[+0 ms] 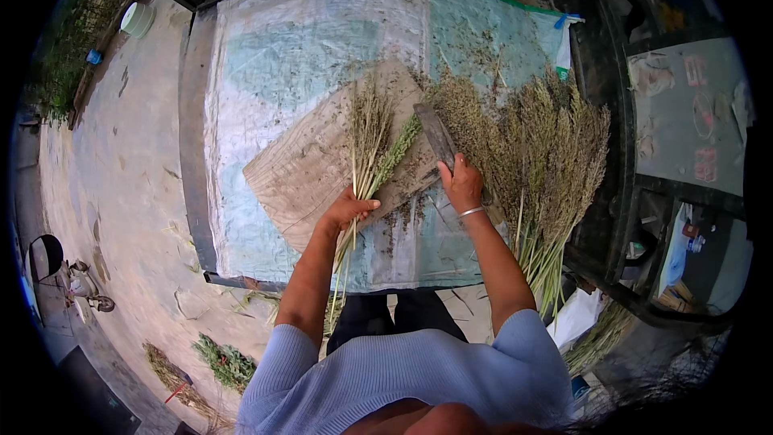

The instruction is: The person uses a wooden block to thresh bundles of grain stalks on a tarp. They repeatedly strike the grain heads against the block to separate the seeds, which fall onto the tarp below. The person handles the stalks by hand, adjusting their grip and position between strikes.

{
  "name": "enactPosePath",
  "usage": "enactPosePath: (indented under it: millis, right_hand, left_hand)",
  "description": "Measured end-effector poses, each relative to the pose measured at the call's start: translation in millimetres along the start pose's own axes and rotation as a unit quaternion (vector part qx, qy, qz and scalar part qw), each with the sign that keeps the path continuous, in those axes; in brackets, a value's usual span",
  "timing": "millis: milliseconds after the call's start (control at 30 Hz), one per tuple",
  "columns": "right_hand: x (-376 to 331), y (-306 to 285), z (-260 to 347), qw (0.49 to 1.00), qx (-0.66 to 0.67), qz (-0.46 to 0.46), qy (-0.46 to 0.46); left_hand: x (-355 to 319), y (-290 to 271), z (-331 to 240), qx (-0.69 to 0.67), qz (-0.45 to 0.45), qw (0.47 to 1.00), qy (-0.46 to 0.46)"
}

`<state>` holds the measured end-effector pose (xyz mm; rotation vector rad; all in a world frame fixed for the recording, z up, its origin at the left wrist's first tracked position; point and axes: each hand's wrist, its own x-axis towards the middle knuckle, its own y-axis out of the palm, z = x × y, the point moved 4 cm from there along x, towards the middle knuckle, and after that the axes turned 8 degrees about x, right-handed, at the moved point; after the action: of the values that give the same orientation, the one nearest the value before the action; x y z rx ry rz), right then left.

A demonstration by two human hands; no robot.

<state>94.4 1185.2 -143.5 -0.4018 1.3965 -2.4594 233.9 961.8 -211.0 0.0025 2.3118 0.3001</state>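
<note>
My left hand grips a small bunch of grain stalks by the stems, with the seed heads lying on a worn wooden board. My right hand holds a flat dark blade by its handle, the blade slanting up over the board just right of the seed heads. A metal bangle sits on my right wrist. The board rests on a pale woven sheet spread over a flat bed.
A big pile of cut grain stalks lies to the right of my right hand, stems hanging over the near edge. Loose seeds dot the sheet. More bundles lie on the paved ground at lower left. A dark vehicle frame stands right.
</note>
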Motion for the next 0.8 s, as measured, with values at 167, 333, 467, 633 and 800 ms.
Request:
enactPosePath:
  millis: [167, 333, 467, 633, 800]
  right_hand:
    - [-50, 8, 20, 0.998, 0.052, 0.032, -0.021]
    - [-58, 24, 42, 0.988, 0.061, 0.073, -0.122]
    - [-43, 43, 58, 0.977, 0.054, 0.112, -0.174]
    - [-35, 77, 31, 0.973, 0.021, 0.125, -0.190]
    - [47, 60, -25, 0.985, -0.070, 0.107, -0.119]
  left_hand:
    - [-10, -3, -1, 0.079, -0.118, 0.987, 0.081]
    - [-9, -2, 11, 0.042, -0.102, 0.994, 0.026]
    - [-3, 8, 19, -0.031, -0.071, 0.996, -0.038]
    - [11, 19, 37, -0.056, -0.109, 0.990, -0.062]
    - [5, 16, 29, -0.039, -0.116, 0.992, -0.044]
